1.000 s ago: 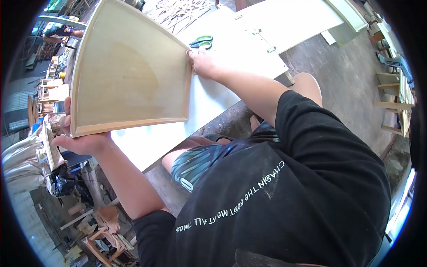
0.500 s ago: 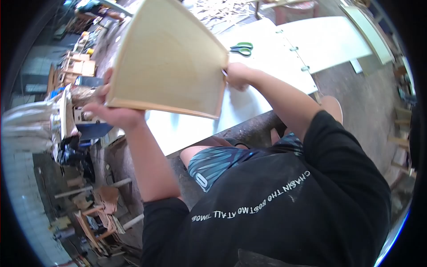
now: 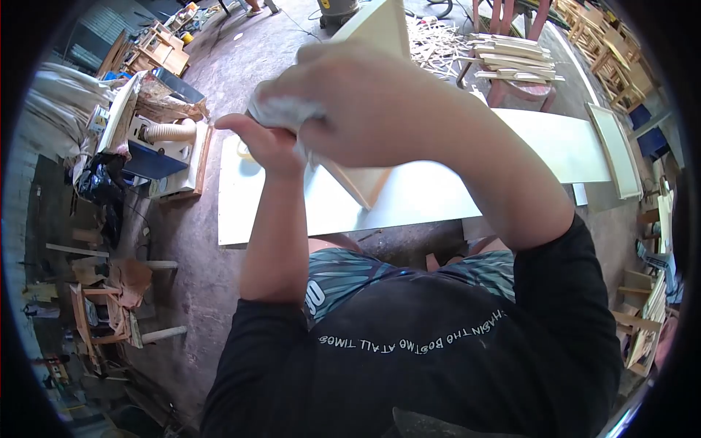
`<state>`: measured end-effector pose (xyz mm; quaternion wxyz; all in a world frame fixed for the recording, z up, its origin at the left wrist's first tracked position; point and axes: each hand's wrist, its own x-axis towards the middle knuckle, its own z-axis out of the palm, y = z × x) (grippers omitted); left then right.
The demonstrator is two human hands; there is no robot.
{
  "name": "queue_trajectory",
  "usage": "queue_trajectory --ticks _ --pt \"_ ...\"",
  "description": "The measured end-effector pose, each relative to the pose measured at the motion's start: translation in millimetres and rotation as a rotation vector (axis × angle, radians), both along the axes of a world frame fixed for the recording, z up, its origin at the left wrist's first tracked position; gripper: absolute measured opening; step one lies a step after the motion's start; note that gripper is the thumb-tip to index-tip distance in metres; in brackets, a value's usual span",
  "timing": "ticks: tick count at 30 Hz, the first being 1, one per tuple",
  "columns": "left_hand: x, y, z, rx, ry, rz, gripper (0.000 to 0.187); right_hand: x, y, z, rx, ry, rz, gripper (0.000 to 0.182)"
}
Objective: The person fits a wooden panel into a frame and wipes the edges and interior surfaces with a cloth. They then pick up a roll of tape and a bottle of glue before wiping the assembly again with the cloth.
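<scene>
A light wooden panel with a raised rim (image 3: 371, 184) stands tilted over the white board (image 3: 255, 212), mostly covered by my right arm. My left hand (image 3: 272, 146) is at its left side, thumb stuck out and the other fingers largely hidden, apparently supporting it. My right hand (image 3: 358, 102) crosses above the panel, fingers closed round a crumpled white-grey cloth (image 3: 286, 112). The cloth lies right by my left hand, near the panel's edge. The right hand is somewhat blurred. On the board's left end, a small yellowish item (image 3: 244, 151) shows in part.
A machine with a ribbed hose (image 3: 169, 131) stands at left. Wood strips are piled on a red chair (image 3: 520, 89), with scraps (image 3: 438, 51) on the floor beside it. A framed panel (image 3: 612, 150) lies at right. A vacuum drum (image 3: 339, 10) stands beyond the board.
My right hand has moved from the panel's right edge up and left across it, now with a cloth. The panel has turned. The green-handled scissors are no longer visible. My view has shifted.
</scene>
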<state>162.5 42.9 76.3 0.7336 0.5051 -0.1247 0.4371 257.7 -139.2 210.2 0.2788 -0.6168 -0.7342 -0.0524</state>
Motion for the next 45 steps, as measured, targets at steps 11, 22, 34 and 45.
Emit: queue_trajectory --ticks 11,22,34,45 --pt "10.6 -25.2 11.2 0.048 -0.026 -0.091 0.098 -3.1 -6.6 -35.5 0.313 -0.009 -0.083 0.031" --pt "9.5 -17.0 -8.0 0.032 0.021 0.045 0.099 -9.6 1.4 -29.4 0.168 -0.038 -0.008 0.026" --pt "10.5 -24.4 4.8 0.126 -0.055 -0.045 0.089 72.0 -30.8 -9.5 0.186 0.061 -0.322 0.030" --pt "9.1 -35.6 7.9 0.117 0.020 0.010 0.092 184.3 44.1 36.3 -0.314 -0.223 -0.426 0.025"
